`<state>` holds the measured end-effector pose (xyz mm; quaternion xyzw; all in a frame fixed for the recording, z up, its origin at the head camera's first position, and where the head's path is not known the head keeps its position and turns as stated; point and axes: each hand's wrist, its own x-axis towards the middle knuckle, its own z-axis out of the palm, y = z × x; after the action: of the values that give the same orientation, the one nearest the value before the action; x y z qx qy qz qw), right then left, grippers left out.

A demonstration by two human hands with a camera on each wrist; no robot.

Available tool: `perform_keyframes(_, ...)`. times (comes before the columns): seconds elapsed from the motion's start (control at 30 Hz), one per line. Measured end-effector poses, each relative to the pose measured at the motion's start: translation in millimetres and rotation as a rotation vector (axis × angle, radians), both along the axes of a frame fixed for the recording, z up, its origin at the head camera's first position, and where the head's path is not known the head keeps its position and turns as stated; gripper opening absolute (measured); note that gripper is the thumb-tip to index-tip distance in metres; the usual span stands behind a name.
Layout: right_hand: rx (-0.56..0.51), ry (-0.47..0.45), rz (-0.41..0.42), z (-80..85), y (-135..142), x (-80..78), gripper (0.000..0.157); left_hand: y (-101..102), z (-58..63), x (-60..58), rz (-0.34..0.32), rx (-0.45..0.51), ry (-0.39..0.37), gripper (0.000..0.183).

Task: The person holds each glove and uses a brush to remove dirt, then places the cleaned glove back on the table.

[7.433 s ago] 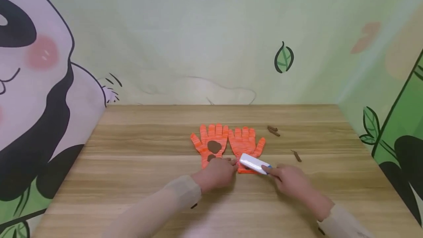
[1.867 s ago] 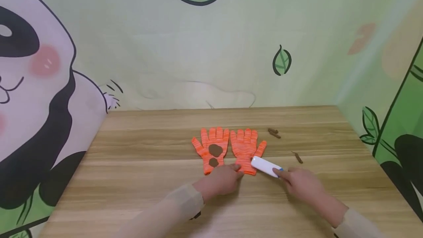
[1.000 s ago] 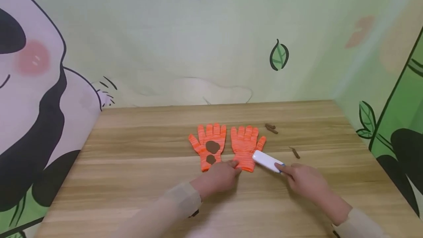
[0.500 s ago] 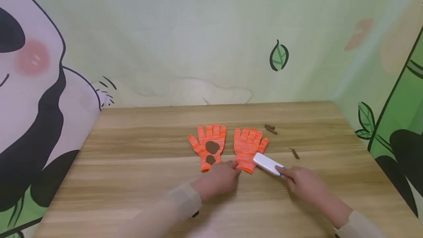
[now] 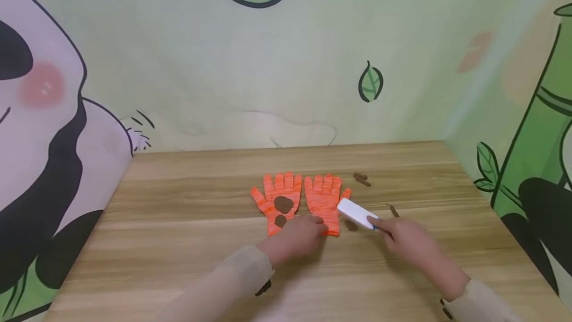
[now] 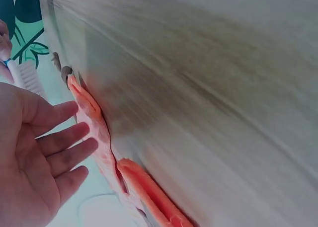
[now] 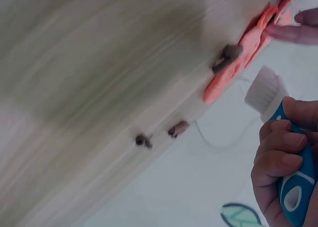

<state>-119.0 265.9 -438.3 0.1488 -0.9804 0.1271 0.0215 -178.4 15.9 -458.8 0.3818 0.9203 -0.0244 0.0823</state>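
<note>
Orange glove point(image 5: 323, 203) lies beside its mate point(image 5: 270, 196) on the tabletop point(image 5: 187, 242) and should brush best with light outward strokes, the right hand point(image 5: 412, 243) closed round the brush point(image 5: 355, 212) while the left hand point(image 5: 296, 235), fingers relaxed and grasping nothing, should steady the cuff point(image 5: 332, 232).

Right glove point(image 5: 321, 202) on table point(image 5: 178, 247). Left glove point(image 5: 276, 195) just left of it; left hand point(image 5: 297, 236) at its near-left edge; brush point(image 5: 356, 214) above its right edge, right hand point(image 5: 408, 240) farther right. Near clump point(image 5: 351, 226) just right of its cuff; paired clumps point(image 5: 362, 179) behind-right.
</note>
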Motion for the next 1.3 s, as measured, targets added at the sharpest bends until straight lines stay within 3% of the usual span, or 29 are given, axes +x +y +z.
perform_keyframes(0.2, -0.014, -0.059, 0.095, -12.6, 2.2, 0.7, 0.033, -2.8, -1.1, 7.7, 0.039, -0.048, -0.034, 0.037)
perform_keyframes(0.37, -0.004, -0.029, -0.011, -11.9, 35.0, 2.1, 0.034, -4.9, -0.9, 11.0, 0.074, -0.059, -0.062, 0.043)
perform_keyframes(0.5, 0.051, 0.038, -0.153, 0.0, 56.7, 2.8, 0.034, -7.3, -1.9, 11.6, 0.094, -0.070, -0.074, 0.046)
perform_keyframes(0.57, 0.041, 0.046, -0.186, 5.7, 61.0, 2.9, 0.035, -6.9, -3.7, 11.4, 0.098, -0.071, -0.077, 0.047)
perform_keyframes(0.87, 0.013, 0.012, -0.168, 7.5, 49.1, 3.5, 0.035, 9.6, -16.1, 15.5, 0.092, -0.054, -0.087, 0.046)
perform_keyframes(1.3, -0.039, -0.004, -0.205, 4.0, 43.6, 15.9, 0.037, 29.9, -14.8, 21.6, 0.093, -0.030, -0.159, 0.050)
